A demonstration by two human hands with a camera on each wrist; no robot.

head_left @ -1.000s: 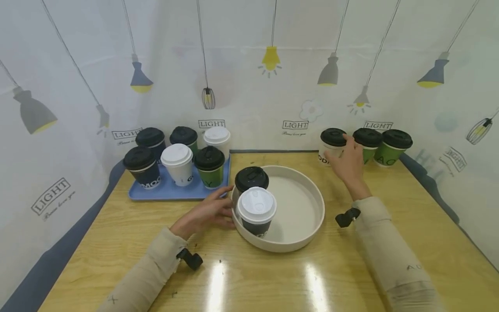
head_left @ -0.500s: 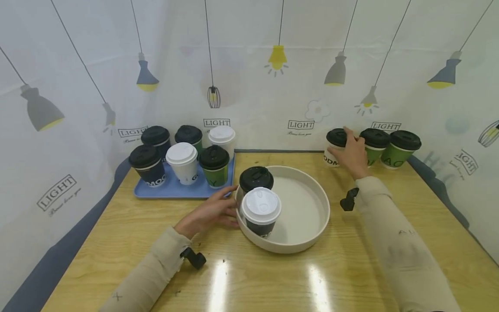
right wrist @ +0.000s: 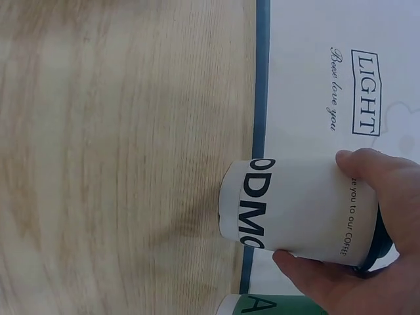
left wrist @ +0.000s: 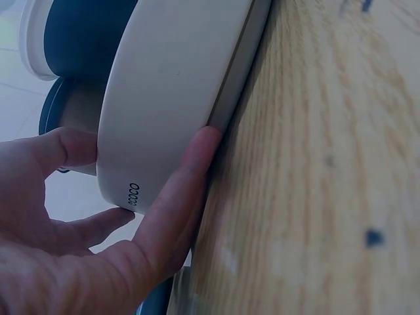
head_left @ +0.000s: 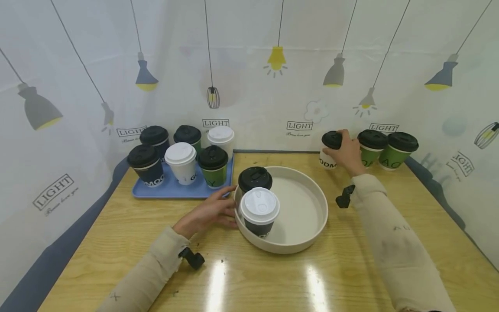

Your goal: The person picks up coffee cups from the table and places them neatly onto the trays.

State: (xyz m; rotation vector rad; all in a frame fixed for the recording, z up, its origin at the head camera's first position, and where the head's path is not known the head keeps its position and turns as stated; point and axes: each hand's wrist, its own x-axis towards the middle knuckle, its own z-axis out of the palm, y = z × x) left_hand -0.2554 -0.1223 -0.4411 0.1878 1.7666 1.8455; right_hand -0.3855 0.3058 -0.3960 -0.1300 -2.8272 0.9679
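In the head view my right hand (head_left: pixel 348 154) is at the back right, gripping a white paper coffee cup (head_left: pixel 327 161) with a black lid. Thumb and fingers press on opposite sides of this cup (right wrist: pixel 295 203), close below its lid, in the right wrist view. My left hand (head_left: pixel 208 213) holds the left side of a round cream tray (head_left: pixel 282 248), digits at its rim and along its outer wall (left wrist: pixel 164 85). Inside the tray, at its left, stand a white-lidded dark cup (head_left: pixel 259 208) and a black-lidded cup (head_left: pixel 255 178) behind it.
Two green cups (head_left: pixel 368 147) with black lids stand just right of my right hand. A blue rectangular tray (head_left: pixel 171 192) at the back left carries several lidded cups in dark, white and green. A printed backdrop (head_left: pixel 249 86) rises behind the wooden table (head_left: pixel 265 277).
My right hand has closed around the white cup, which has shifted slightly left, away from the green cups. My left hand stays at the round tray. The head view has shifted a little.
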